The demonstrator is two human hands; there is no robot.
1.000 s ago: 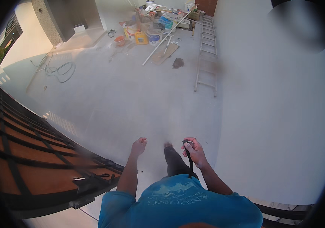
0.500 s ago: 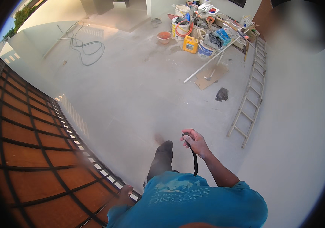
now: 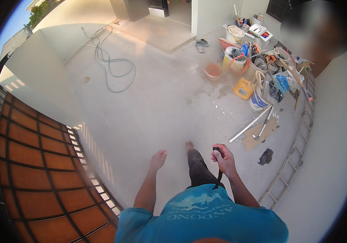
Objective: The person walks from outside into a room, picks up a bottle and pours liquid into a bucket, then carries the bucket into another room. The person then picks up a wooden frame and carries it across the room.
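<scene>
My right hand (image 3: 224, 159) is closed around the upper end of a black strap (image 3: 219, 176). From there the strap runs down to the hem of my blue shirt, in front of my dark trousers. On the other side of my body, my left hand (image 3: 158, 159) hangs in the air over the grey floor with its fingers loosely curled. No object shows in it. One bare foot (image 3: 189, 145) is forward between the two hands.
A slatted orange gate (image 3: 39, 174) runs along the left. Ahead lies a looped hose (image 3: 121, 75). At the right are buckets, a yellow jerrycan (image 3: 244, 88), a white pipe (image 3: 249, 124), cardboard (image 3: 249, 143), a dark crumpled lump (image 3: 265, 156) and a ladder (image 3: 289, 173).
My left hand has swung forward and up from beside the gate. The right hand keeps its hold on the strap. The buckets and ladder now appear nearer and further right.
</scene>
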